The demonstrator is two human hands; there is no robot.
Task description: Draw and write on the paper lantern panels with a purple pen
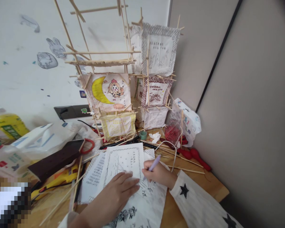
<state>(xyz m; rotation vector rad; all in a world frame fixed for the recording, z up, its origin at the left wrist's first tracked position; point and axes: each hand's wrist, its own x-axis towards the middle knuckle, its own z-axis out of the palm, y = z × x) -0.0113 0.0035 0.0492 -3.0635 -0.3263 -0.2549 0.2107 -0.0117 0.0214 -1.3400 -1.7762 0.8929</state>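
While the right hand (160, 172) grips a slim lilac pen (155, 163), the left hand (120, 193) lies flattened, fingers loosely spread, grasping nothing, on a thin white sheet (120, 158) with wavy inked border. Sheet overlaps other papers on the wood-grained table (217, 188). Behind: angular stick frame (102, 63), creased paper panel (106, 91) attached.

Matt paper sheet (124, 161) — smooth plastic pen (154, 163) — wood tabletop (211, 186)

The right sleeve (194, 199) is white with pretty bold black five-pointed stars (184, 190), one near the cuff (177, 185) and another further up. Only a pale scrap of the left sleeve (67, 219) shows. Left hand (120, 191) and right hand (158, 171) are both bare.
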